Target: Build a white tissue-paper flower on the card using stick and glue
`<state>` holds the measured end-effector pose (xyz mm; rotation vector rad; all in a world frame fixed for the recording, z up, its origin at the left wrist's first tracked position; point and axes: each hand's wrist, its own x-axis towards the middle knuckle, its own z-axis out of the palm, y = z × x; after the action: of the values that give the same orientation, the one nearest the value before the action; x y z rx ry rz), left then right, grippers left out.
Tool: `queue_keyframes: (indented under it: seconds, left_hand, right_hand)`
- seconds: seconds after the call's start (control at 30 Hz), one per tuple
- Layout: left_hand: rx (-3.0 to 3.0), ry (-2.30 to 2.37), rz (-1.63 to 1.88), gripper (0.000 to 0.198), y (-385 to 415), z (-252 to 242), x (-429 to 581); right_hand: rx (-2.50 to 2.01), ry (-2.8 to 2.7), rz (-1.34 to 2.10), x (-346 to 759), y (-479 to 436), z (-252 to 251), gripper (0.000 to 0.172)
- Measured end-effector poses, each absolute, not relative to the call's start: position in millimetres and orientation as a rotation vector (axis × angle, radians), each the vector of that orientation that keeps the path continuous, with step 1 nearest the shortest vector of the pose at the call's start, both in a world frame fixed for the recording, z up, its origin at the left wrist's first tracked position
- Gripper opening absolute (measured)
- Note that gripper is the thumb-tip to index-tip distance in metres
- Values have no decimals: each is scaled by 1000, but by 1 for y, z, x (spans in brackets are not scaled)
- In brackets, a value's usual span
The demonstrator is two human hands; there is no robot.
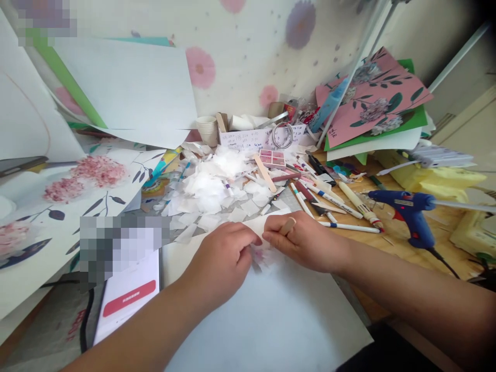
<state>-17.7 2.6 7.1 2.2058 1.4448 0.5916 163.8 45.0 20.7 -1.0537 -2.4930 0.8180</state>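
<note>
A wooden table (403, 243) carried the clutter. On it lay a blue glue gun (413, 214), pens (341, 204), white paper scraps (211, 191) and a large white sheet (271, 315).

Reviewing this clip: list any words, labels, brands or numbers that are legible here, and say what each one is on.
Nothing here can be read with confidence.
White box at the back: handwritten rows of digits, too small to read.
Phone screen: white text on a red button, blurred.
Pens: printing along the barrels, too small.
Blue glue gun: a pale label on its body, illegible.
Patches at upper left and above the phone are pixelated.
</note>
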Motion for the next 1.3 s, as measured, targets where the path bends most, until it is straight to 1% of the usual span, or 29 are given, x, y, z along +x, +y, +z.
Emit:
queue_keyframes:
  seconds: [0.07,0.17,0.27,0.37,0.57,0.7,0.9,1.03,1.17,1.3]
  left_hand:
    - [2203,1457,604,32,3,7,-18]
    - [2187,1474,617,31,3,6,-20]
    - [2168,1476,624,30,3,6,-20]
    - [2170,1443,630,30,3,6,-18]
    - [2247,1340,639,31,-1,7,-14]
    - [2316,1287,671,32,-5,9,-15]
    - [2395,1334,510,35,-2,7,-16]
    - [2381,1362,467,37,-2,6,-16]
    - [2355,1375,443,37,-2,5,-15]
    - [2348,1380,431,36,-2,4,-15]
  right_hand:
    - [-1054,-2335,992,171,47,20,24]
    - [-986,-1950,1230,188,51,22,26]
    - [-918,-1743,1270,202,49,27,18]
    - [-935,-1824,1320,204,41,30,10]
    - [-1013,-2015,1124,199,31,30,10]
    - [-1024,-2032,1153,200,31,28,8]
    - [-1015,-2110,1137,199,32,27,8]
    - [-1052,-2188,1110,202,35,27,9]
    - [-1097,-2095,1172,204,34,28,11]
    - [-1067,-2111,1069,200,30,29,15]
